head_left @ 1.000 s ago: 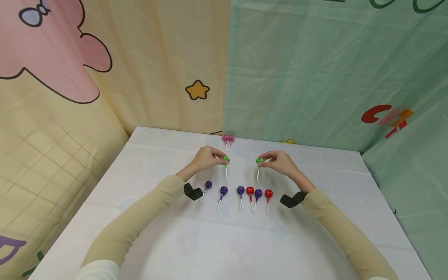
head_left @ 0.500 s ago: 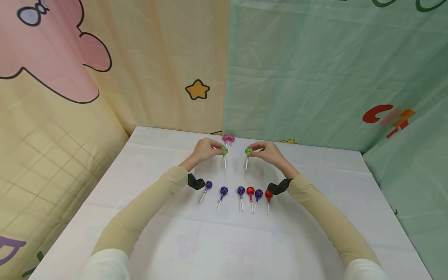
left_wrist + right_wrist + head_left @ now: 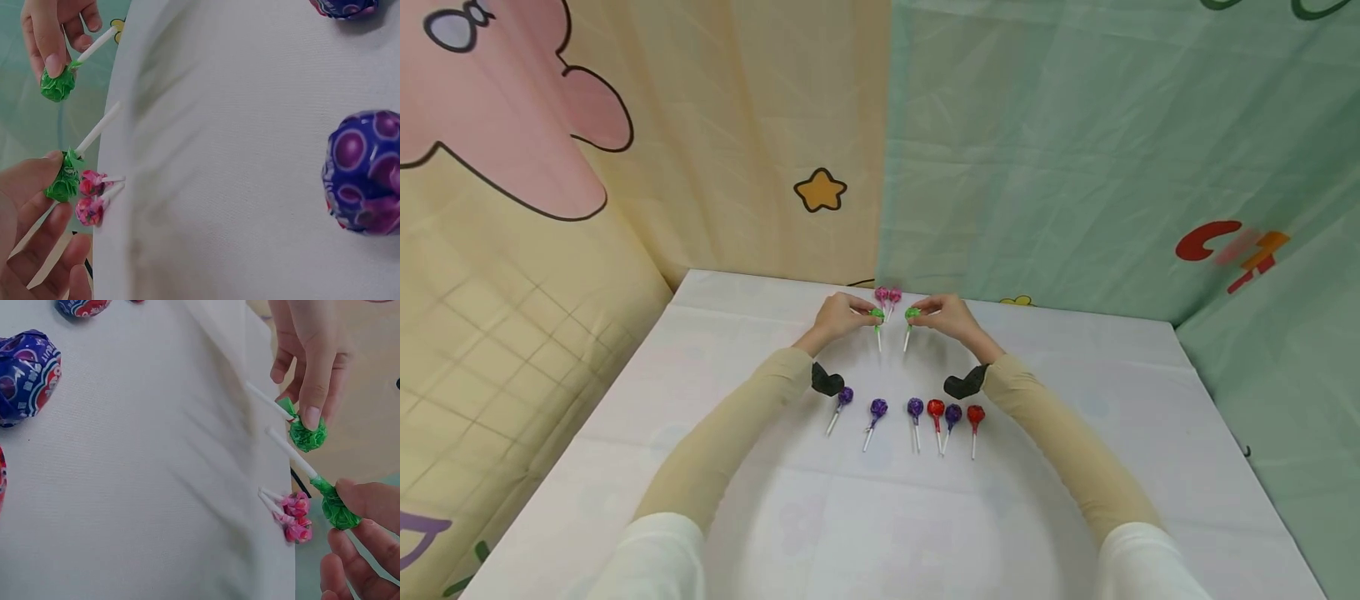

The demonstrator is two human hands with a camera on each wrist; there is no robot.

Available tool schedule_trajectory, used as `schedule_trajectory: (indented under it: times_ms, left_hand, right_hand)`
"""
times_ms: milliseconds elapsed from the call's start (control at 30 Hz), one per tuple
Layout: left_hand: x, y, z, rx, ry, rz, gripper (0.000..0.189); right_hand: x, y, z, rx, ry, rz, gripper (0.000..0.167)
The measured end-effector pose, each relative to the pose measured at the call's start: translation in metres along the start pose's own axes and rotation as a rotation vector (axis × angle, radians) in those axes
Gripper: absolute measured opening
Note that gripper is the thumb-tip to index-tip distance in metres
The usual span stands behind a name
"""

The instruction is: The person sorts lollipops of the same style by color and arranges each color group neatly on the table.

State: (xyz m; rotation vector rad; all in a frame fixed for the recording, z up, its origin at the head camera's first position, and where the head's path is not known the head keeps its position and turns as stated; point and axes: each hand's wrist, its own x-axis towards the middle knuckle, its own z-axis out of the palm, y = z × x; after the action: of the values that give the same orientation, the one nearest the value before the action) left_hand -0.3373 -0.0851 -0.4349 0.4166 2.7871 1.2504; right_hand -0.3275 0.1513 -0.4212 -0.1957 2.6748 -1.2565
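My left hand (image 3: 838, 317) pinches a green-wrapped lollipop (image 3: 877, 315) between thumb and fingers, its white stick pointing down toward me. Opposite it, my right hand (image 3: 952, 317) pinches a second green lollipop (image 3: 912, 315) by the candy end. A small gap separates the two candies, and both are held off the table, as the wrist views show. Just behind them, two pink lollipops (image 3: 895, 295) lie side by side near the table's far edge. In the right wrist view, the right thumb presses on the green wrapper (image 3: 339, 511).
A row of lollipops lies across the white table (image 3: 880, 517) nearer me: several purple ones (image 3: 878, 407) and two red ones (image 3: 975, 413). Black wrist devices (image 3: 827, 380) sit low over the table. Printed curtains (image 3: 1037, 167) stand behind and at the sides.
Both hands have moved away from me toward the pink lollipops, carrying the green ones. The right hand has also come left, narrowing the gap between the two green lollipops.
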Motion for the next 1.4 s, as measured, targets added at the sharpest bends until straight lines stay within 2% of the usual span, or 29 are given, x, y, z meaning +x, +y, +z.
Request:
schedule_trajectory:
  times_ms: [167, 300, 567, 900, 1133, 1400]
  left_hand:
    - [0.007, -0.008, 0.007, 0.013, 0.018, -0.017, 0.035]
    - [0.006, -0.008, 0.011, 0.043, 0.021, -0.058, 0.034]
    - [0.008, -0.01, 0.015, 0.034, -0.006, -0.102, 0.034]
    - [0.011, -0.013, 0.019, 0.036, -0.019, -0.108, 0.032]
    - [0.011, -0.013, 0.022, 0.045, -0.016, -0.112, 0.031]
    - [0.011, -0.014, 0.024, 0.048, -0.017, -0.112, 0.033]
  right_hand:
    - [0.011, 0.001, 0.009, -0.012, 0.023, 0.007, 0.039]
    - [0.016, 0.001, 0.015, -0.003, 0.042, 0.005, 0.04]
    - [0.026, 0.001, 0.028, 0.004, 0.05, 0.033, 0.038]
    - [0.03, 0.004, 0.037, -0.054, 0.064, 0.028, 0.035]
    - [0.029, 0.004, 0.041, -0.039, 0.055, 0.052, 0.034]
    - [0.028, 0.002, 0.043, -0.046, 0.048, 0.027, 0.033]
